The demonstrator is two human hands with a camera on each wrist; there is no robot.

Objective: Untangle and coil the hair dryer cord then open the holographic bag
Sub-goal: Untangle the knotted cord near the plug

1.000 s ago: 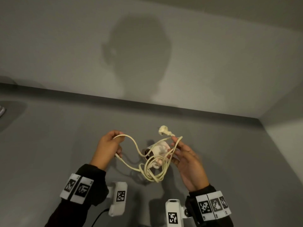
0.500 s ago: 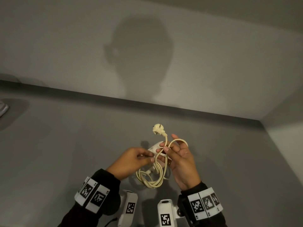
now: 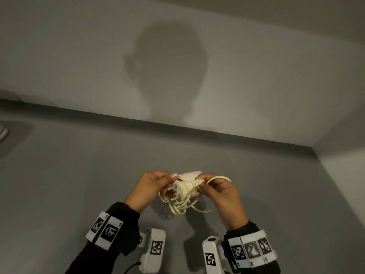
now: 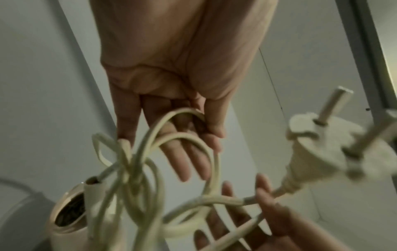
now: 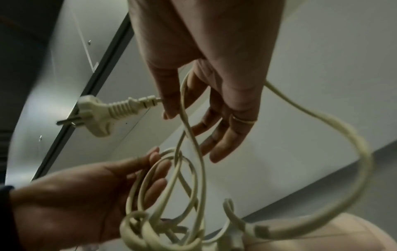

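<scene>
A cream cord (image 3: 177, 206) hangs in tangled loops between my two hands, above the grey table (image 3: 79, 184). My left hand (image 3: 169, 180) holds several loops hooked over its fingers (image 4: 189, 166), thumb against them. My right hand (image 3: 201, 178) pinches the cord just behind the plug (image 3: 181, 189), thumb and forefinger (image 5: 169, 105) on the ribbed sleeve. The plug (image 5: 96, 115) lies sideways, its pins pointing left. The pale hair dryer (image 3: 190, 174) sits under and behind the hands, mostly hidden; its open end (image 4: 64, 225) shows in the left wrist view. No holographic bag is in view.
The grey table meets a pale wall (image 3: 177, 76) at the back and a side wall (image 3: 345, 175) at the right. The edge of a pale object (image 3: 3, 133) shows at the far left. White wrist-camera housings (image 3: 156, 248) hang below my forearms.
My left hand has come in from the left to meet the right hand at the coil. The plug, earlier pointing up above the right hand, now lies sideways between the hands.
</scene>
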